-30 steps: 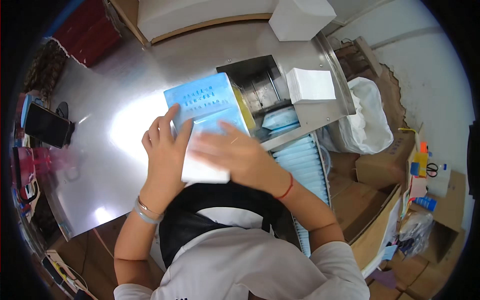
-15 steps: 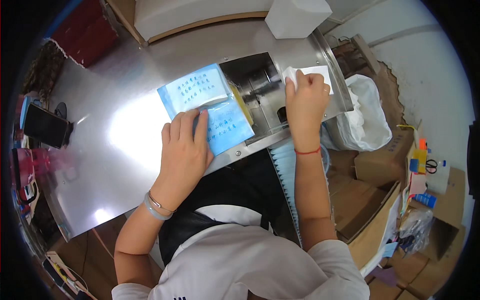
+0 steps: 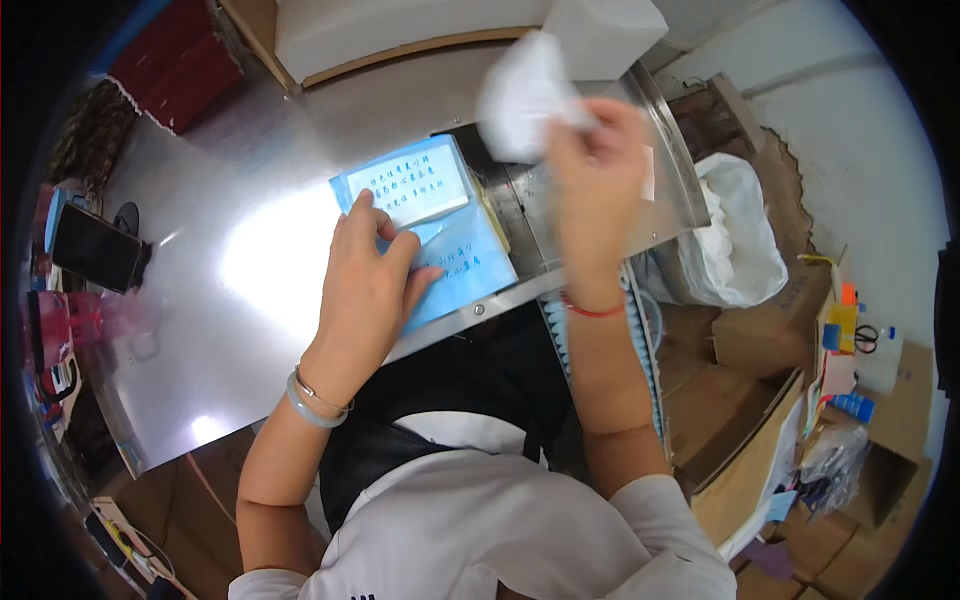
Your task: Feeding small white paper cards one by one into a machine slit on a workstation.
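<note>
Right hand grip pinched on white sheet.

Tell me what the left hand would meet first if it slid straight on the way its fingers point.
The left hand rests on the blue packet; straight ahead its fingertips would probably meet the white label on it first.

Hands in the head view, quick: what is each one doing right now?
Left hand: open, pressed flat on the blue packet.
Right hand: closed, pinching a white sheet lifted above the metal tray.
</note>
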The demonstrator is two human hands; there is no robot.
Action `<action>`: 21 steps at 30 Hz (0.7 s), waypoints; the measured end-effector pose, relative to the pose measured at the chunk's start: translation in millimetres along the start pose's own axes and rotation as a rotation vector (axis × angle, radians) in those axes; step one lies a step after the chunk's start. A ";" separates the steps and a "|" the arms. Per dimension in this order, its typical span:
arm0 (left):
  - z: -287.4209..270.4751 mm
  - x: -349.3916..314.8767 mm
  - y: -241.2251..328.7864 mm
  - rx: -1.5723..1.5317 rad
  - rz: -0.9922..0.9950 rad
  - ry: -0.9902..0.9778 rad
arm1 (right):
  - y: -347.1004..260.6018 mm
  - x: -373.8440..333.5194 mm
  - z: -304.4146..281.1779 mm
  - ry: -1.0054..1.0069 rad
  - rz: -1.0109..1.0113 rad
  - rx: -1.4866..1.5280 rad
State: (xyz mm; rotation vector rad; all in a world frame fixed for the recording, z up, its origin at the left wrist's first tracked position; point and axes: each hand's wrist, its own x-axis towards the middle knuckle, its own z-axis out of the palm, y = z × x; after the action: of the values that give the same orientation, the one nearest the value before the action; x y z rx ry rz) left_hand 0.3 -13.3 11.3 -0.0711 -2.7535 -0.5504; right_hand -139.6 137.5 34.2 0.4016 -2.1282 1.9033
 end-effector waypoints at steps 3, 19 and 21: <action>-5.1 -0.9 1.0 -0.108 -0.205 -0.167 | 8.1 -25.5 38.8 -0.567 0.074 -0.255; 44.6 82.5 42.4 0.217 0.128 0.073 | 57.3 0.9 -32.7 -0.009 -0.473 -1.151; 59.7 93.0 52.6 0.393 0.110 -0.388 | 65.2 -3.3 -39.4 -0.032 -0.446 -1.112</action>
State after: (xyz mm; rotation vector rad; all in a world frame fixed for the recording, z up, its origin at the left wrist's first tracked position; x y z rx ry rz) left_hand -100.1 56.6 9.2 -0.2577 -3.1516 0.0500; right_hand -160.4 183.6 -22.8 0.5567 -2.4358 0.3395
